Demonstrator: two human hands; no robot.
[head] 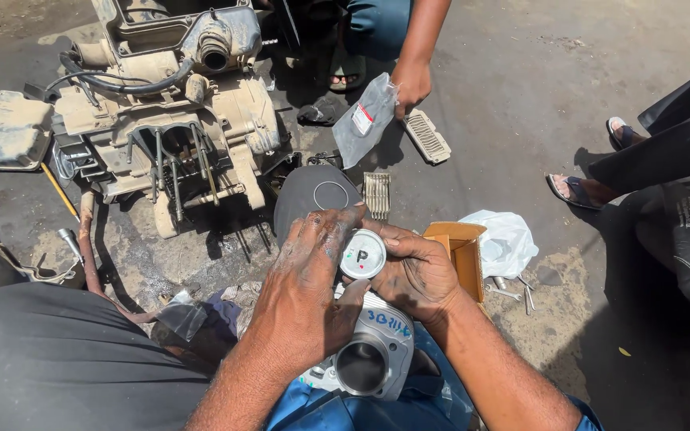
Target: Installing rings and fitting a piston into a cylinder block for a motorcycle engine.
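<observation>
Piston — gripped by both hands, left and right — poised above the cylinder; next calls for careful alignment.

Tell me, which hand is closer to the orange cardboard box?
The right hand. It sits right beside the orange cardboard box, holding the round piston. The left hand is on the piston's far side, farther away.

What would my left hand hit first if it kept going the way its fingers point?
Likely the dark rounded cover on the ground, just past the left hand and the piston it grips; depth is uncertain from this view.
</observation>
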